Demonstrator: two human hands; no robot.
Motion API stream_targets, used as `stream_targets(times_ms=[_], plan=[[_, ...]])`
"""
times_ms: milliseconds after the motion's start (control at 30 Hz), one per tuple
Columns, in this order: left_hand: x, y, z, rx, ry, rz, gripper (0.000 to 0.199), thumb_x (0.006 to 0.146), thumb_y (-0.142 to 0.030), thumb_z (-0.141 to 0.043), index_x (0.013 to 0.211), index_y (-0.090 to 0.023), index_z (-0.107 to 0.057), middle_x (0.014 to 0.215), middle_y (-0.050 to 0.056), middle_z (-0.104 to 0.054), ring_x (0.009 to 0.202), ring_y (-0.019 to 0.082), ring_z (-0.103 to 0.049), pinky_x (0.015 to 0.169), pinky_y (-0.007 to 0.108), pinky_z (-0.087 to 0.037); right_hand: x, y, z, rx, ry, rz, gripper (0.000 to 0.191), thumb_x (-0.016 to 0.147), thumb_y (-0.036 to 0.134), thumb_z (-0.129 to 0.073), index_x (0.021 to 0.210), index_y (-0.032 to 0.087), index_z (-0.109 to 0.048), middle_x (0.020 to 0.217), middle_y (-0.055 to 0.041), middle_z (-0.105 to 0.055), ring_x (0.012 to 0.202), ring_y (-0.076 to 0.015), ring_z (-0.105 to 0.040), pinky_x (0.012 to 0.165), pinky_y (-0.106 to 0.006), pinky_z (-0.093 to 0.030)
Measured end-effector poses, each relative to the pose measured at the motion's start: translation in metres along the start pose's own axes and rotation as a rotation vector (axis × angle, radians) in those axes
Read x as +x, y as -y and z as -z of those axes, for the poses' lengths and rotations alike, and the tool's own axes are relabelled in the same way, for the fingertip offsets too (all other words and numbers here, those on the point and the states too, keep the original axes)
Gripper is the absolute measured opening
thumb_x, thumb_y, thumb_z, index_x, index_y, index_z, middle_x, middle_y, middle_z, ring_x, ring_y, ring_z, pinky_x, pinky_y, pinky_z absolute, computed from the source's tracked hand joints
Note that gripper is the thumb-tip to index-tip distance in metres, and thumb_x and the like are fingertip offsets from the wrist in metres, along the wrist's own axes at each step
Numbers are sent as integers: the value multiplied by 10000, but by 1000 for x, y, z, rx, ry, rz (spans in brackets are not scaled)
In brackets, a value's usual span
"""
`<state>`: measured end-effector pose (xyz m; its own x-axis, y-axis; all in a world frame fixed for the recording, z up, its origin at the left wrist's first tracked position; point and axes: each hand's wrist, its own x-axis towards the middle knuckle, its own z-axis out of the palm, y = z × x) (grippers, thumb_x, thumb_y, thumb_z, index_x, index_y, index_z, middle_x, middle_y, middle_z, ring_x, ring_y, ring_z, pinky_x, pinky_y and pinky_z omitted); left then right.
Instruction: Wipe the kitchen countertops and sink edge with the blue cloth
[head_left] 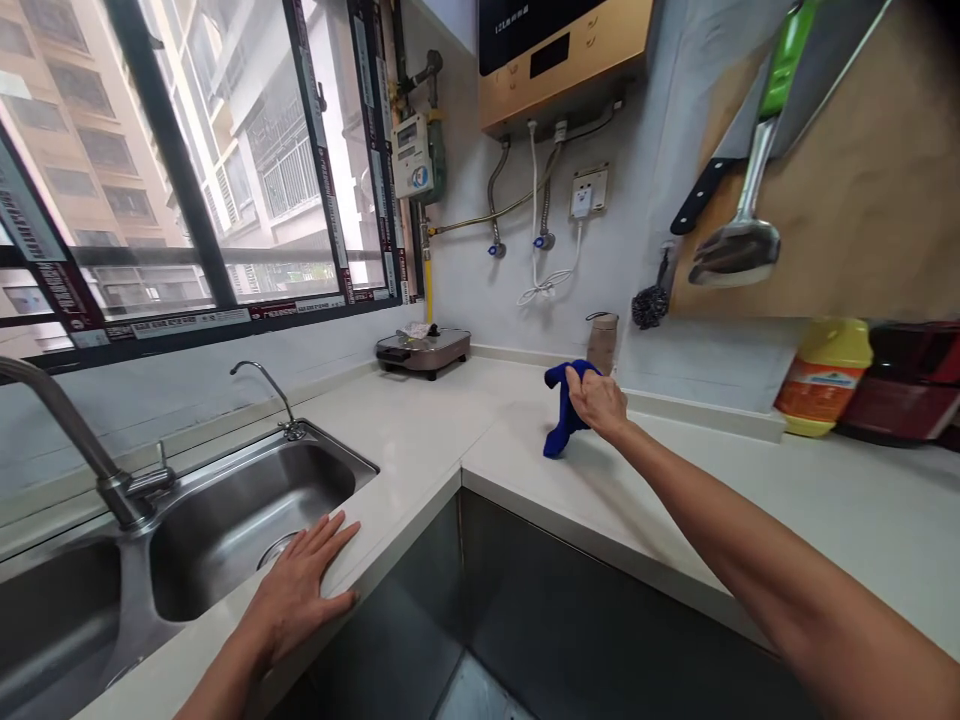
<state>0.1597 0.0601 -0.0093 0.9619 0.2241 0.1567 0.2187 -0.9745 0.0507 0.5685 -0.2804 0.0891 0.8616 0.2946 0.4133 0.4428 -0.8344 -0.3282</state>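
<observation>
A bunched blue cloth (562, 412) is gripped in my right hand (598, 398), raised over the white countertop (517, 440) right of the corner, with one end hanging down close to the surface. My fingers are closed around its upper part, and the arm reaches in from the lower right. My left hand (304, 580) lies on the counter's front edge beside the steel sink (247, 500), fingers spread and holding nothing. Its fingertips are near the right basin.
A tall faucet (82, 440) and a thin tap (266, 375) rise behind the sink. An electric pan (424, 350) sits in the back corner. Along the right wall are a brown bottle (602, 342), a hanging spatula (739, 245), a cleaver and a yellow jug (825, 378).
</observation>
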Motion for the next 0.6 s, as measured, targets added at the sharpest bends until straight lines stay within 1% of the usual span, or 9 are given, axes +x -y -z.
stream_targets(times_ms=[67, 100, 167, 200, 300, 367, 433, 500, 600], plan=[[1, 7, -7, 11, -28, -13, 790, 838, -616, -576, 1537, -361, -311, 1638, 4, -236, 1501, 337, -273, 1229, 571, -279, -1, -6, 16, -43, 30, -1, 864, 998, 620, -5, 1302, 71, -598, 1214, -278, -632, 1222, -404, -553, 1022, -581, -393], [2, 10, -10, 15, -40, -23, 787, 841, -623, -572, 1536, -364, -310, 1636, 2, -241, 1498, 339, -282, 1224, 574, -291, -4, -9, 20, -54, 81, 34, 849, 999, 650, -58, 1242, 86, -643, 1170, -251, -662, 1193, -383, -575, 1026, -554, -402], [3, 14, -12, 22, -60, -46, 790, 843, -640, -567, 1536, -368, -303, 1628, 4, -259, 1488, 345, -302, 1211, 579, -316, -14, -14, 19, -54, 216, 113, 818, 987, 698, -131, 1115, 150, -725, 1085, -183, -711, 1109, -330, -630, 1017, -492, -435], [4, 15, -13, 25, -68, -55, 792, 844, -652, -563, 1535, -369, -301, 1624, 8, -268, 1484, 348, -310, 1206, 581, -324, -20, -15, 15, -47, 277, 146, 803, 987, 700, -137, 1101, 184, -742, 1088, -153, -722, 1093, -307, -642, 1017, -466, -444], [5, 16, -10, 41, -65, -52, 792, 847, -691, -529, 1531, -359, -307, 1618, 23, -277, 1482, 349, -311, 1201, 584, -328, -45, -13, -11, -37, 356, 191, 673, 1015, 632, -165, 1314, 277, -652, 1344, -79, -641, 1256, -280, -565, 1100, -474, -380], [6, 17, -9, 55, -52, -42, 793, 849, -714, -499, 1527, -345, -318, 1617, 31, -275, 1481, 344, -313, 1200, 580, -328, -62, -7, -31, -67, 350, 194, 596, 1010, 605, -267, 1465, 305, -509, 1522, -72, -484, 1407, -316, -412, 1160, -554, -269], [8, 21, -10, 69, -53, -43, 788, 853, -730, -469, 1526, -349, -316, 1614, 30, -279, 1471, 336, -333, 1194, 567, -345, -77, -2, -44, -132, 337, 206, 631, 998, 604, -306, 1540, 294, -398, 1606, -104, -349, 1479, -367, -269, 1175, -619, -165], [9, 27, -15, 81, -69, -61, 757, 867, -720, -451, 1527, -388, -284, 1611, 4, -284, 1465, 318, -345, 1185, 549, -370, -87, -4, -46, -185, 343, 224, 665, 995, 612, -294, 1569, 279, -339, 1631, -132, -283, 1497, -394, -203, 1176, -633, -120], [15, 43, -30, 130, -151, -124, 700, 917, -643, -422, 1526, -490, -112, 1603, -68, -279, 1469, 265, -345, 1176, 535, -394, -104, -24, -31, -191, 355, 260, 679, 991, 625, -287, 1574, 281, -326, 1631, -147, -271, 1495, -403, -199, 1177, -623, -125]])
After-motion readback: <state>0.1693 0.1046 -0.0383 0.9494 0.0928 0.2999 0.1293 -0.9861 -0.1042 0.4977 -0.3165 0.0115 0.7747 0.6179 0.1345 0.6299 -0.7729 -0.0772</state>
